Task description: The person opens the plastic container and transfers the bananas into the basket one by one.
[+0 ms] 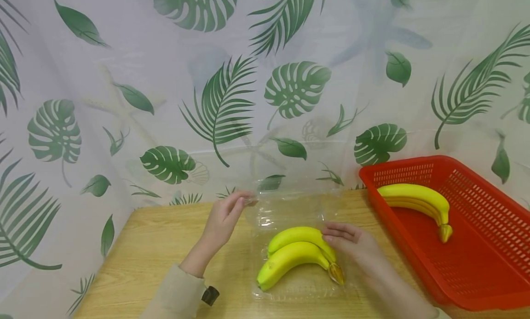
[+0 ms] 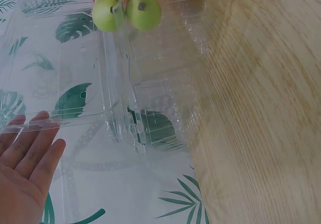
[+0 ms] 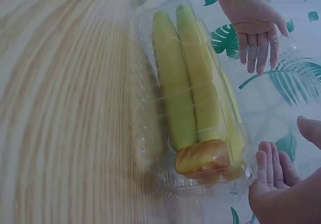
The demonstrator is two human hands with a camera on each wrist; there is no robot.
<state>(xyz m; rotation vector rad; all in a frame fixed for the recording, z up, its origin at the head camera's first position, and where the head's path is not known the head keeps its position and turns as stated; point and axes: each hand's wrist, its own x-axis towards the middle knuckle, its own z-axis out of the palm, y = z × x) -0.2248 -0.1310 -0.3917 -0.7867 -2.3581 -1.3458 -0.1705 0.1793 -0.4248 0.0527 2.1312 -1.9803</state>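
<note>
A bunch of yellow bananas (image 1: 291,258) with a brown stem end lies in the base of a clear plastic clamshell box (image 1: 298,295). Its see-through lid (image 1: 285,211) stands raised at the back. My left hand (image 1: 221,218) touches the lid's left edge; in the left wrist view its fingers (image 2: 37,146) are fairly straight against the plastic. At the box's right side is my right hand (image 1: 364,250), fingertips right at the hinge-side corner, thumb held apart in the right wrist view. The banana tips (image 2: 144,12) show at the top of the left wrist view.
To the right, a red plastic basket (image 1: 414,264) with perforated walls holds another banana bunch (image 1: 418,202). The wooden table (image 1: 165,236) meets a leaf-printed white sheet (image 1: 232,43) behind. A small black object (image 1: 210,296) sits at the left cuff.
</note>
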